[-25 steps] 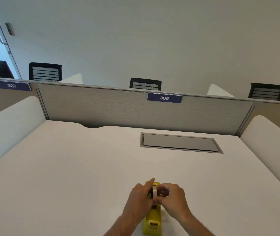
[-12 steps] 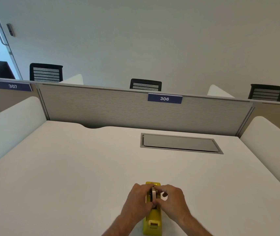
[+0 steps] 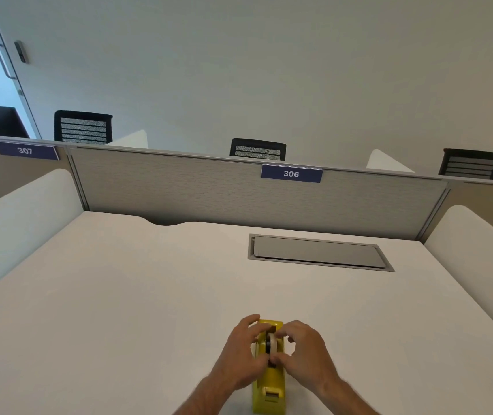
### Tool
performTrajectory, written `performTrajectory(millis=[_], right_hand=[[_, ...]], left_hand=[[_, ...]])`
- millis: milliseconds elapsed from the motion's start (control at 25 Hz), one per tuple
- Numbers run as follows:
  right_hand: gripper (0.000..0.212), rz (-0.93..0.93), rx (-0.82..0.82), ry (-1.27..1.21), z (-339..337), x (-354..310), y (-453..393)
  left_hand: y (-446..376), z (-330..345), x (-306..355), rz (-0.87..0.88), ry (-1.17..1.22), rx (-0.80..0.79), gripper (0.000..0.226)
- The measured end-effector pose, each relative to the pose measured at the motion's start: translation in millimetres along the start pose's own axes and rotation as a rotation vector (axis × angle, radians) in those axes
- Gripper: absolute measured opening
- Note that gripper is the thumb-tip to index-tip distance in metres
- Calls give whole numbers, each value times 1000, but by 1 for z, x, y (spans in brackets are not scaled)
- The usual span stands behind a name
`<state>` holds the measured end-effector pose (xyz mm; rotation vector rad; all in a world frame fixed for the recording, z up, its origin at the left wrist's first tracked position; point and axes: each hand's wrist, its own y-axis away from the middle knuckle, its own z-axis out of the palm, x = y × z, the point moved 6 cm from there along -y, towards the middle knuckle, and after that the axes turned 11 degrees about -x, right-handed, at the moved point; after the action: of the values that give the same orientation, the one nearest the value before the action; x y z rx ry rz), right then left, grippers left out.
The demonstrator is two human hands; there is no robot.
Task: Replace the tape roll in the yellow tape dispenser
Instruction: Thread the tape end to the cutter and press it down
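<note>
The yellow tape dispenser [image 3: 270, 384] stands on the white desk near the front edge, its cutter end toward me. A pale tape roll [image 3: 272, 344] on a dark hub sits upright in the dispenser's slot. My left hand [image 3: 243, 357] wraps the dispenser's left side with fingers at the roll. My right hand [image 3: 305, 353] pinches the roll from the right with thumb and fingers. Both hands hide most of the dispenser's middle.
A grey cable hatch [image 3: 320, 253] is set into the white desk [image 3: 119, 310] farther back. A grey partition [image 3: 209, 190] with a label 306 closes the back. White side panels [image 3: 479, 253] flank the desk. Black chair backs show beyond.
The tape roll has gone down from above the dispenser into its slot. Both hands have lowered with it and closed in around the dispenser.
</note>
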<state>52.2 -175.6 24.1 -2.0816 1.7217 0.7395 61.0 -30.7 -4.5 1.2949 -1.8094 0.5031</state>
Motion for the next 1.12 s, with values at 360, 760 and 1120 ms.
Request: performTrajectory(millis=[360,760,1120], right_hand=[[31,-83,-48,30,0,-5,-2],[21,-148,-86,72,0,-7,-9],[19,-303,-101,203,-1,-10,-11]], left_hand=[[0,-1,-6,-35,52,-20,41],[-1,-1,-7,-50,129,-13,43],[0,-2,-3,-68,129,-32,48]])
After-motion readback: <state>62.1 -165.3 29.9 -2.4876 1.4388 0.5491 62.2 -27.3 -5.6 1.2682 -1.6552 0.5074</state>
